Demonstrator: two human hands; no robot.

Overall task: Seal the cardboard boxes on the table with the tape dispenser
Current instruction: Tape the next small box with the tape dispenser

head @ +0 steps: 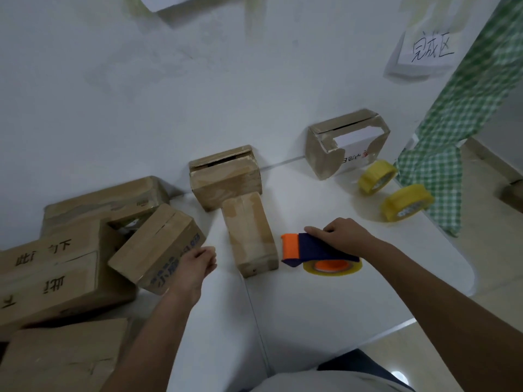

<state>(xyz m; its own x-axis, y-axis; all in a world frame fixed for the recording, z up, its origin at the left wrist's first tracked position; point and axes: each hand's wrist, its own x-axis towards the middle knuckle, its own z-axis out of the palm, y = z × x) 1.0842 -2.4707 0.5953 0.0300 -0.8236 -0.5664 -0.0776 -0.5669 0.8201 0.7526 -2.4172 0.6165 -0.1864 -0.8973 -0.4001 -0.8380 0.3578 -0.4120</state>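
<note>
My right hand (343, 237) grips the blue and orange tape dispenser (308, 250), which rests on the white table (325, 306) with its clear tape roll (332, 268) underneath. Just left of the dispenser lies a narrow cardboard box (250, 233), lengthwise away from me. My left hand (195, 267) hovers with loosely curled fingers beside a tilted box with blue print (157, 247), holding nothing. A wider box (226, 179) stands behind the narrow one against the wall.
Several larger cardboard boxes (51, 275) are piled at the left. Another box (345, 142) stands at the back right under a paper sign (427, 49). Two yellow tape rolls (377, 176) (406, 202) lie near the table's right edge, by a green checked cloth (464, 117).
</note>
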